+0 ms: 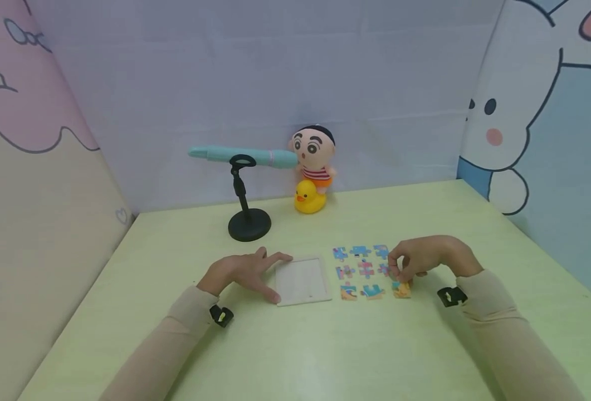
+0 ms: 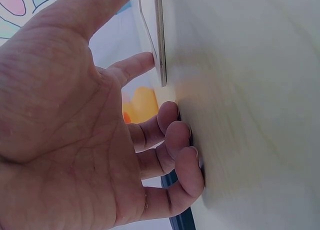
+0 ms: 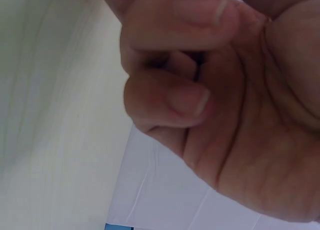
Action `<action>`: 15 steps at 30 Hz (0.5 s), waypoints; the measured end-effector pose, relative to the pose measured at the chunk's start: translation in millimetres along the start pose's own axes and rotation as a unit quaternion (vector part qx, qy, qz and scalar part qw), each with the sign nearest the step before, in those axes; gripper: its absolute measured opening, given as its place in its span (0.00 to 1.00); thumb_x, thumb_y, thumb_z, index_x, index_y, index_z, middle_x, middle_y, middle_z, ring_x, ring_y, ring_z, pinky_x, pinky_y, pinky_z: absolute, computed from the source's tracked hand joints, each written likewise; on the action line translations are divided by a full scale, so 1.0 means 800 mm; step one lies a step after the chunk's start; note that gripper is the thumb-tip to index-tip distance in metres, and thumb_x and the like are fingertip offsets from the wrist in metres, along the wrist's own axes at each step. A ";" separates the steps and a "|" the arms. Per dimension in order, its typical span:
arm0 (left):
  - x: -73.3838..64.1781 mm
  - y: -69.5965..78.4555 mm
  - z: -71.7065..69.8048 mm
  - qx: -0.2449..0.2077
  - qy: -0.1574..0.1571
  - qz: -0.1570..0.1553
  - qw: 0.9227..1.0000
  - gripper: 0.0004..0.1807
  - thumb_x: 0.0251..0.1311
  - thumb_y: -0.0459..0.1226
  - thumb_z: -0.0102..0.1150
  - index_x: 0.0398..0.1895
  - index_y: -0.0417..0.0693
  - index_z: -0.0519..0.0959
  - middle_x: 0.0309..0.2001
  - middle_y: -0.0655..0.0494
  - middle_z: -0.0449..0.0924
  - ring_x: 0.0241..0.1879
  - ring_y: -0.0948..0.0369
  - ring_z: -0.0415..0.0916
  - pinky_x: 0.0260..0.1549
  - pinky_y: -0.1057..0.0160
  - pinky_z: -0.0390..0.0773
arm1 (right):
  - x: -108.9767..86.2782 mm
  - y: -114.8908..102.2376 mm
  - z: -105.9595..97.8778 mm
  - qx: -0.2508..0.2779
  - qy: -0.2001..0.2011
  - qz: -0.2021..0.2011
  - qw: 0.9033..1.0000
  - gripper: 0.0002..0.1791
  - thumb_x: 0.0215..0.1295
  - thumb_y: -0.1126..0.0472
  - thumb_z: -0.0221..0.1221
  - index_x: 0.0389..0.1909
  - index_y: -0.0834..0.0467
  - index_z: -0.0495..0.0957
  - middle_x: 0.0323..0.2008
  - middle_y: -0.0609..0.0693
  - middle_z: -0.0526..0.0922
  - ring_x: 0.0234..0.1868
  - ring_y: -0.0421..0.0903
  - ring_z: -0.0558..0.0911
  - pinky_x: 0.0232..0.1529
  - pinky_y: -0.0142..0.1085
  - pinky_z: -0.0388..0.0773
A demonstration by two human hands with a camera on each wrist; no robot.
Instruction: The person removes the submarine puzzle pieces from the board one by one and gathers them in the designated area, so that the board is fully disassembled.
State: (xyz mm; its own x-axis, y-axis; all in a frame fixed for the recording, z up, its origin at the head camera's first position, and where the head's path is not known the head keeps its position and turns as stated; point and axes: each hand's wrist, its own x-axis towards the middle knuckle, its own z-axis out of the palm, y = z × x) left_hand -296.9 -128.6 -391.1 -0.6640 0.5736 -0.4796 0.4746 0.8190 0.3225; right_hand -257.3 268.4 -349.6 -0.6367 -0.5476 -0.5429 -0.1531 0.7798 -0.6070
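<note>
A white square puzzle tray [image 1: 301,282] lies flat on the table. My left hand [image 1: 249,273] touches its left side, thumb at the near corner and index finger at the far edge. In the left wrist view, the remaining fingers [image 2: 181,165] of the left hand bend loosely beside the tray edge [image 2: 160,40]. Colourful jigsaw pieces [image 1: 365,270] lie in three rows right of the tray. My right hand [image 1: 420,257] pinches an orange-yellow jigsaw piece [image 1: 402,290] at the near right corner of these rows. The right wrist view shows curled fingers [image 3: 170,97]; the pinched piece is hidden there.
Behind the tray, a black stand [image 1: 249,224] holds a long turquoise tube-shaped object [image 1: 245,156]. A yellow rubber duck [image 1: 309,197] and a cartoon doll [image 1: 315,150] stand near the table's back edge, against the pale curtain [image 1: 400,111].
</note>
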 end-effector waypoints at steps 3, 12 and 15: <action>0.001 0.001 0.001 -0.006 0.002 0.003 1.000 0.52 0.50 0.62 0.70 0.77 0.71 0.53 0.54 0.49 0.62 0.52 0.51 0.68 0.52 0.47 0.71 | 0.002 0.002 0.001 0.006 -0.001 0.003 1.000 0.04 0.67 0.69 0.60 0.32 0.61 0.75 0.29 0.49 0.76 0.21 0.41 0.66 0.23 0.33 0.61; 0.005 0.005 0.000 0.012 -0.005 0.006 1.000 0.53 0.51 0.63 0.69 0.78 0.72 0.51 0.56 0.48 0.63 0.54 0.51 0.68 0.55 0.47 0.70 | -0.004 0.008 0.001 0.004 0.015 0.027 1.000 0.05 0.68 0.66 0.61 0.33 0.60 0.75 0.25 0.50 0.78 0.17 0.41 0.62 0.22 0.33 0.60; 0.006 0.006 -0.001 0.017 -0.009 0.008 1.000 0.53 0.53 0.62 0.68 0.78 0.72 0.50 0.57 0.47 0.62 0.54 0.51 0.68 0.55 0.46 0.70 | -0.008 0.007 -0.002 -0.010 0.025 0.013 1.000 0.04 0.68 0.66 0.60 0.33 0.60 0.75 0.23 0.50 0.77 0.16 0.40 0.61 0.22 0.33 0.61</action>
